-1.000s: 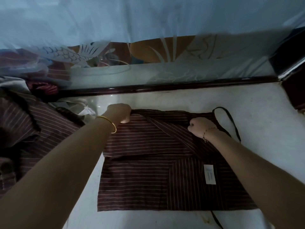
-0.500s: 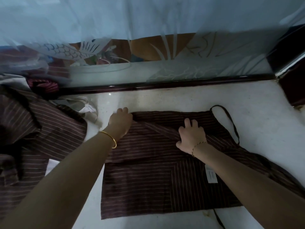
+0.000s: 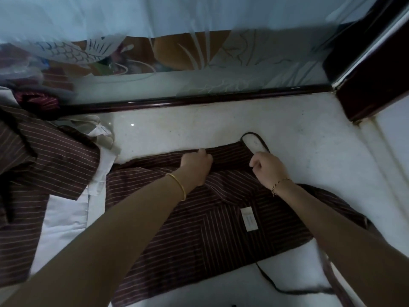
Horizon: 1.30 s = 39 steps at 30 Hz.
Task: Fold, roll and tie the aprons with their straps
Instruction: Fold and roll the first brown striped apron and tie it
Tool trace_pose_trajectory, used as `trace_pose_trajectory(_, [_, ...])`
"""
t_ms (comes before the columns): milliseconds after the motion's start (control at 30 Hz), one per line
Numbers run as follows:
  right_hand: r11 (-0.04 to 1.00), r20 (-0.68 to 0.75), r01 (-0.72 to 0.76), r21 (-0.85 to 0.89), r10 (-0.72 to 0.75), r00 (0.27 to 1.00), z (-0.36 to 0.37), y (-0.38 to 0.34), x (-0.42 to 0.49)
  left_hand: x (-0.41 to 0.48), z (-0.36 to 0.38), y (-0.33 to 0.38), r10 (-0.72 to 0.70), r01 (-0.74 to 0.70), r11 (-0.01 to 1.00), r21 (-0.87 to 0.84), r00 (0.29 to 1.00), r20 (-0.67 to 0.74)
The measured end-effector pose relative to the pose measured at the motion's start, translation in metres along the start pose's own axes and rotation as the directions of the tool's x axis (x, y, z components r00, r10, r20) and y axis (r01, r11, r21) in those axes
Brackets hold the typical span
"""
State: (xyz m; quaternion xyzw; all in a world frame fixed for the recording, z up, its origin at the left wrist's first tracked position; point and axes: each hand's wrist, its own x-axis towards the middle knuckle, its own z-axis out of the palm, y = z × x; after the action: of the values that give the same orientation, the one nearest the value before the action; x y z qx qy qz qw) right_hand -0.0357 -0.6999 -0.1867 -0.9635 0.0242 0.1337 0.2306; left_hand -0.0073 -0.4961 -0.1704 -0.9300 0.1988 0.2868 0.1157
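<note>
Head view. We log one striped apron [image 3: 199, 229] spread flat on the white stone surface [image 3: 309, 140], with its white label [image 3: 250, 219] facing up and its neck strap [image 3: 254, 135] looped off the far right corner. The left hand [image 3: 197, 165] has its fingers curled over the far hem, gripping it. The right hand [image 3: 266, 167] has its fingers curled at the far right corner, beside the strap; we cannot tell whether they hold cloth. A heap of striped aprons [image 3: 44, 165] lies to the left.

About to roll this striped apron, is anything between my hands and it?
Nothing visible. The left hand and right hand are on the far edge of the apron; the strap loop lies just beyond the right hand.
</note>
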Motion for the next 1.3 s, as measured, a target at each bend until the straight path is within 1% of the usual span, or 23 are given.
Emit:
trace_pose_trajectory(100, [0.999, -0.088, 0.028, -0.022, -0.03, 0.996, 0.001, -0.003, -0.017, 0.002, 0.0, 0.022, 0.03, -0.028, 0.999, -0.022, 0.995, 0.095])
trace_pose_trajectory(167, [0.996, -0.071, 0.01, -0.083, -0.016, 0.997, 0.0, -0.01, -0.03, -0.001, 0.004, 0.026, -0.003, 0.007, 0.999, -0.043, 0.995, 0.102])
trace_pose_trajectory(233, [0.996, 0.071, -0.057, -0.07, 0.062, 0.996, 0.006, -0.013, -0.043, -0.004, 0.011, 0.028, -0.044, 0.051, 0.996, -0.075, 0.995, 0.091])
trace_pose_trajectory(333, [0.982, 0.378, -0.188, -0.014, 0.179, 0.908, 0.026, -0.016, -0.063, -0.005, 0.02, 0.027, -0.064, 0.074, 0.988, -0.137, 0.995, 0.079])
trace_pose_trajectory(400, [0.985, 0.436, -0.126, -0.116, 0.164, 0.885, 0.044, -0.017, -0.073, -0.004, 0.021, 0.024, -0.056, 0.07, 0.982, -0.175, 0.995, 0.086])
trace_pose_trajectory(467, [0.98, 0.391, -0.049, -0.19, 0.121, 0.913, 0.057, -0.019, -0.081, -0.003, 0.022, 0.019, -0.051, 0.072, 0.973, -0.218, 0.994, 0.1])
trace_pose_trajectory(500, [0.983, 0.376, -0.047, -0.177, 0.111, 0.92, 0.059, -0.022, -0.082, -0.003, 0.022, 0.017, -0.053, 0.076, 0.97, -0.233, 0.993, 0.101])
trace_pose_trajectory(533, [0.99, 0.374, -0.11, -0.093, 0.137, 0.917, 0.058, -0.023, -0.081, -0.003, 0.023, 0.017, -0.057, 0.08, 0.967, -0.241, 0.993, 0.1])
trace_pose_trajectory(567, [0.964, 0.395, -0.25, 0.092, 0.195, 0.898, 0.054, -0.025, -0.079, -0.002, 0.024, 0.017, -0.062, 0.083, 0.966, -0.244, 0.993, 0.096])
trace_pose_trajectory(600, [0.853, 0.449, -0.416, 0.316, 0.252, 0.857, 0.046, -0.027, -0.077, -0.002, 0.025, 0.018, -0.065, 0.086, 0.966, -0.243, 0.993, 0.094])
trace_pose_trajectory(633, [0.675, 0.528, -0.556, 0.485, 0.281, 0.802, 0.036, -0.029, -0.073, -0.001, 0.025, 0.019, -0.068, 0.089, 0.967, -0.239, 0.993, 0.095])
trace_pose_trajectory(667, [0.524, 0.59, -0.623, 0.581, 0.257, 0.766, 0.024, -0.029, -0.069, -0.001, 0.025, 0.02, -0.072, 0.093, 0.968, -0.231, 0.993, 0.099])
trace_pose_trajectory(700, [0.438, 0.616, -0.638, 0.634, 0.213, 0.758, 0.012, -0.027, -0.065, -0.001, 0.024, 0.021, -0.074, 0.095, 0.97, -0.222, 0.992, 0.102])
trace_pose_trajectory(800, [0.241, 0.6, -0.597, 0.765, 0.07, 0.797, -0.025, -0.024, -0.05, 0.001, 0.023, 0.023, -0.077, 0.096, 0.977, -0.191, 0.991, 0.106])
trace_pose_trajectory(867, [0.028, 0.548, -0.548, 0.836, 0.02, 0.836, -0.049, -0.026, -0.038, 0.002, 0.023, 0.024, -0.081, 0.101, 0.979, -0.177, 0.989, 0.12])
trace_pose_trajectory(967, [-0.32, 0.438, -0.409, 0.855, 0.02, 0.899, -0.076, -0.035, -0.015, 0.004, 0.021, 0.024, -0.084, 0.105, 0.983, -0.149, 0.986, 0.144])
trace_pose_trajectory(1033, [-0.443, 0.365, -0.29, 0.849, 0.094, 0.926, -0.089, -0.039, 0.004, 0.005, 0.02, 0.024, -0.082, 0.104, 0.985, -0.138, 0.983, 0.162])
trace_pose_trajectory(1067, [-0.439, 0.336, -0.246, 0.864, 0.141, 0.931, -0.093, -0.038, 0.013, 0.005, 0.019, 0.023, -0.075, 0.098, 0.986, -0.134, 0.983, 0.17])
trace_pose_trajectory(1100, [-0.385, 0.319, -0.23, 0.894, 0.185, 0.93, -0.095, -0.038, 0.023, 0.006, 0.019, 0.022, -0.065, 0.089, 0.988, -0.129, 0.982, 0.177])
trace_pose_trajectory(1133, [-0.282, 0.312, -0.247, 0.927, 0.215, 0.925, -0.094, -0.036, 0.032, 0.007, 0.019, 0.02, -0.052, 0.076, 0.99, -0.123, 0.981, 0.185])
trace_pose_trajectory(1233, [0.229, 0.256, -0.336, 0.914, 0.319, 0.913, -0.086, -0.028, 0.052, 0.011, 0.02, 0.015, -0.016, 0.04, 0.993, -0.115, 0.98, 0.199])
trace_pose_trajectory(1267, [0.33, 0.206, -0.321, 0.888, 0.338, 0.918, -0.083, -0.025, 0.057, 0.013, 0.019, 0.013, -0.009, 0.033, 0.993, -0.112, 0.978, 0.208])
trace_pose_trajectory(1300, [0.372, 0.159, -0.296, 0.88, 0.355, 0.921, -0.081, -0.022, 0.061, 0.014, 0.018, 0.012, 0.0, 0.025, 0.994, -0.108, 0.975, 0.22])
